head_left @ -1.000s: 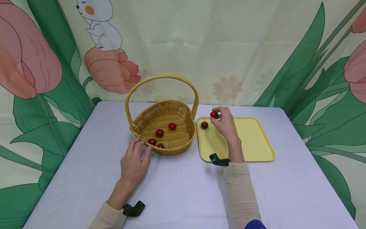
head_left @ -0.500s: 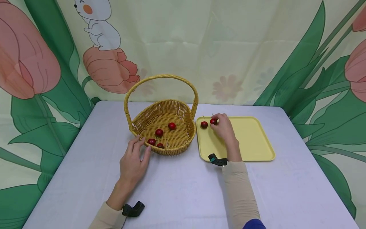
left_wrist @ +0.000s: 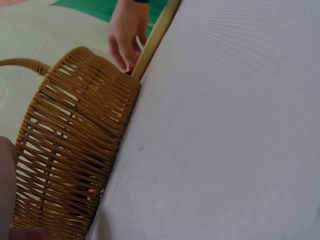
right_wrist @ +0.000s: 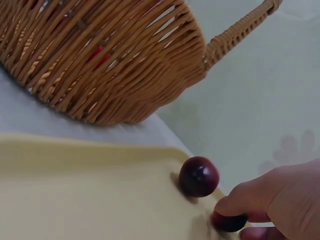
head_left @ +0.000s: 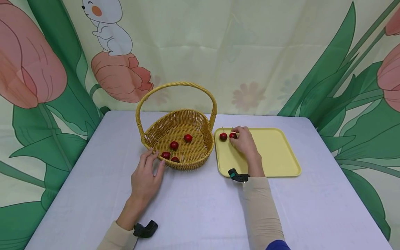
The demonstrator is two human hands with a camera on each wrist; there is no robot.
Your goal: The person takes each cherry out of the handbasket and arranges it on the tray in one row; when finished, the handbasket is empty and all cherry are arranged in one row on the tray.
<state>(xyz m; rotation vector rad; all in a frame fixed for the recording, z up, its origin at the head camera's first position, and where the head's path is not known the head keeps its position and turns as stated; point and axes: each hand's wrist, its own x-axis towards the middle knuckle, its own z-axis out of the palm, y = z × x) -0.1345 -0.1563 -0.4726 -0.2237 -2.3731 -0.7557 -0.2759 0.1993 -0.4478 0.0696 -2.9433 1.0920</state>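
Near the far left corner of the yellow tray [head_left: 275, 152], my right hand [head_left: 246, 143] pinches a dark red cherry [head_left: 232, 135] between thumb and fingers. The cherry is low at the tray's surface, partly covered by the thumb in the right wrist view. Just left of it, a second cherry [right_wrist: 199, 176] stands on the tray with its stem up. My left hand [head_left: 145, 177] rests its fairly straight fingertips on the near left rim of the wicker basket [head_left: 190, 165]. Inside the basket lie several cherries [head_left: 174, 145], two of them close to the near wall.
The basket's tall arched handle [head_left: 178, 83] rises above it, and its right side stands close to the tray's left edge. A white cloth [head_left: 193, 208] covers the table. Behind the far edge hangs a printed curtain [head_left: 250, 62] with tulips and a white animal.
My right hand has come down with its cherry from above the tray's far edge to the tray surface, beside the other cherry. The left hand and basket stay put.
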